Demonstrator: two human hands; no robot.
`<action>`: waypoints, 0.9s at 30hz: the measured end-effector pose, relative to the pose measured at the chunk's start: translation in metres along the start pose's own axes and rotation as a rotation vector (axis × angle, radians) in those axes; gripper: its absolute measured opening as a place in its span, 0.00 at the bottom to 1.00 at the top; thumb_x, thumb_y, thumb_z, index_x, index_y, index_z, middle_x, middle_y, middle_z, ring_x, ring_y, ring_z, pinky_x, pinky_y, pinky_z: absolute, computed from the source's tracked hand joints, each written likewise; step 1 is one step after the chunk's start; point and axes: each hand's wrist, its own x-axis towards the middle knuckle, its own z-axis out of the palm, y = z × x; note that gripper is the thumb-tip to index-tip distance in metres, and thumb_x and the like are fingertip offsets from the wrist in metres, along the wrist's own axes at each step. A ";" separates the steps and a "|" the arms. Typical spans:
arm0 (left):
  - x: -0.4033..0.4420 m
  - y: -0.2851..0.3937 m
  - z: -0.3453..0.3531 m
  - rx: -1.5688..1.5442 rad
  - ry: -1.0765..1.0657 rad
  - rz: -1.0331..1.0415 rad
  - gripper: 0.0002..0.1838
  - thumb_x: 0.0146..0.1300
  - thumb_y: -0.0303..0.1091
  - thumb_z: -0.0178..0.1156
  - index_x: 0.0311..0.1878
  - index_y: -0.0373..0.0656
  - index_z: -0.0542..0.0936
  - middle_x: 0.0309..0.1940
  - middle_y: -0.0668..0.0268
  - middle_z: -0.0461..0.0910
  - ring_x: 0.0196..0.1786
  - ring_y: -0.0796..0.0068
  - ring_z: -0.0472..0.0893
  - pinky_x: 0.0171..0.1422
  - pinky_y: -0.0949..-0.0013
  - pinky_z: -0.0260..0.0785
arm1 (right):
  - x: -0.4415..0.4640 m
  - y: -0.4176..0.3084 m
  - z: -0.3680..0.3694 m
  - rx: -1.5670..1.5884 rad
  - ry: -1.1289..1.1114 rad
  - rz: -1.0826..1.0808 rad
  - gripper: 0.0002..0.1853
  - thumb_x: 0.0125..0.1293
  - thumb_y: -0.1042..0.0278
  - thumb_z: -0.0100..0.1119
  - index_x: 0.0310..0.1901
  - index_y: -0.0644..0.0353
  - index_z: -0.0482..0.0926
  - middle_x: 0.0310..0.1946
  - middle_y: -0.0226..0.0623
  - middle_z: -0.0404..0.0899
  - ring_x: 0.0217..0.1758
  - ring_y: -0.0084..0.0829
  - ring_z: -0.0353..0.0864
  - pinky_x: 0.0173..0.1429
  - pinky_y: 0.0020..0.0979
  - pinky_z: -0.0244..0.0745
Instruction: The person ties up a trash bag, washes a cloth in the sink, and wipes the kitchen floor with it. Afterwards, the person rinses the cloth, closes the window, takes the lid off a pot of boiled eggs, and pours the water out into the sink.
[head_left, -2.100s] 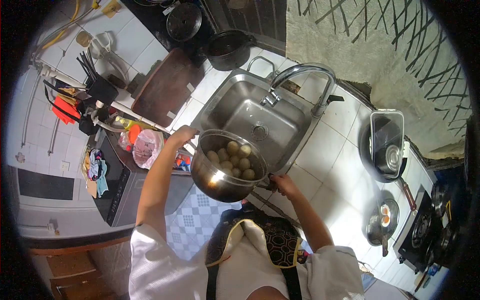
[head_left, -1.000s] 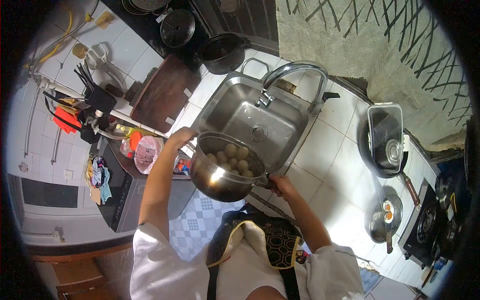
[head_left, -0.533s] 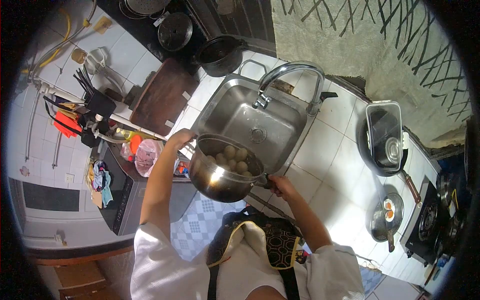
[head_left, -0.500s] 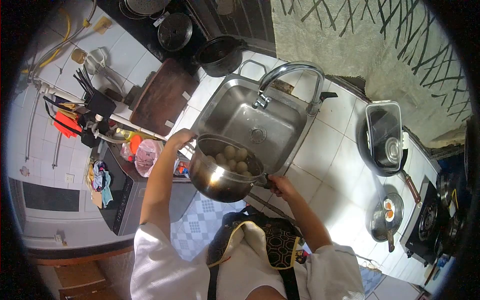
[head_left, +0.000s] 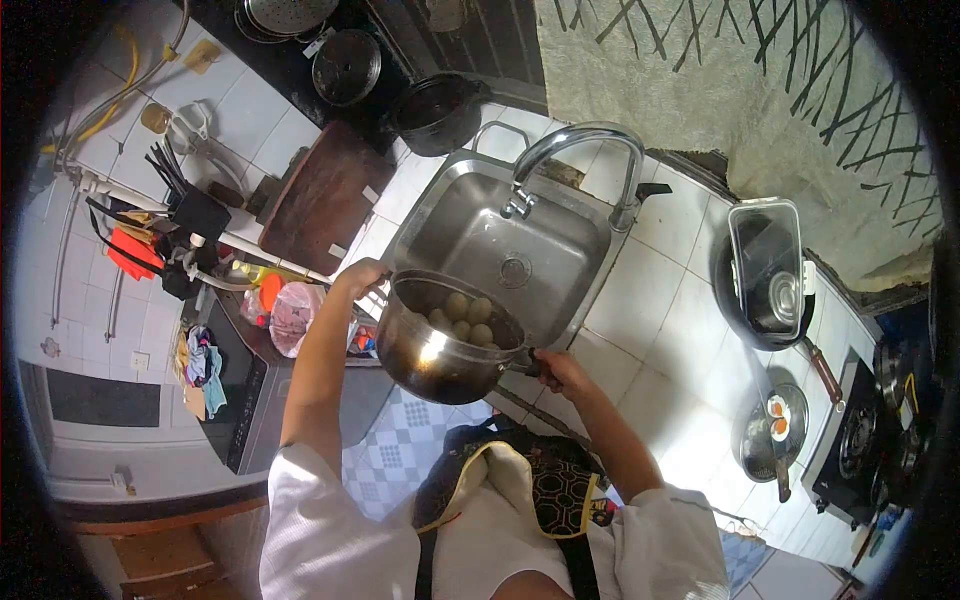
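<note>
A deep metal pot (head_left: 440,362) with a scorched side hangs over the near left edge of the steel sink (head_left: 480,205), tilted a little. Several round, brownish, egg-like items (head_left: 460,318) lie inside it. My left hand (head_left: 364,277) is closed on the pot's left handle, and my right hand (head_left: 562,371) is wrapped round the dark handle on the right. Above the basin curves a chrome faucet (head_left: 585,135); no water stream shows. The drain (head_left: 514,270) is visible in the basin floor.
On the right of the tiled counter (head_left: 650,270) are a clear container (head_left: 766,268) over a dark pan, a small pan (head_left: 772,440) with fried eggs, and a stove (head_left: 855,440). Black pots (head_left: 435,115) and a brown board (head_left: 318,200) stand at the upper left.
The view has shifted slightly, and the pot is tilted a bit more toward the far side, so less of its contents shows. Both hands keep their hold on it.
</note>
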 end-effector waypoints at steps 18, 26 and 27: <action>0.027 -0.012 0.000 -0.044 -0.022 -0.070 0.16 0.53 0.40 0.46 0.12 0.48 0.66 0.06 0.69 0.63 0.05 0.82 0.53 0.08 0.74 0.41 | -0.006 -0.007 0.003 0.089 -0.035 0.012 0.16 0.57 0.55 0.51 0.18 0.55 0.67 0.11 0.31 0.65 0.10 0.20 0.55 0.13 0.23 0.44; 0.023 -0.009 -0.002 -0.068 -0.043 -0.097 0.14 0.53 0.40 0.46 0.16 0.46 0.71 0.06 0.71 0.64 0.04 0.82 0.52 0.08 0.74 0.42 | 0.001 -0.003 0.002 0.113 -0.072 0.006 0.15 0.57 0.54 0.49 0.19 0.54 0.67 0.10 0.29 0.63 0.09 0.20 0.54 0.12 0.24 0.43; 0.023 -0.008 -0.002 -0.083 -0.040 -0.101 0.13 0.53 0.40 0.46 0.17 0.46 0.72 0.07 0.71 0.64 0.04 0.82 0.52 0.08 0.74 0.42 | 0.001 -0.003 0.002 0.114 -0.072 0.006 0.15 0.57 0.54 0.49 0.19 0.54 0.67 0.10 0.29 0.63 0.09 0.20 0.54 0.12 0.24 0.43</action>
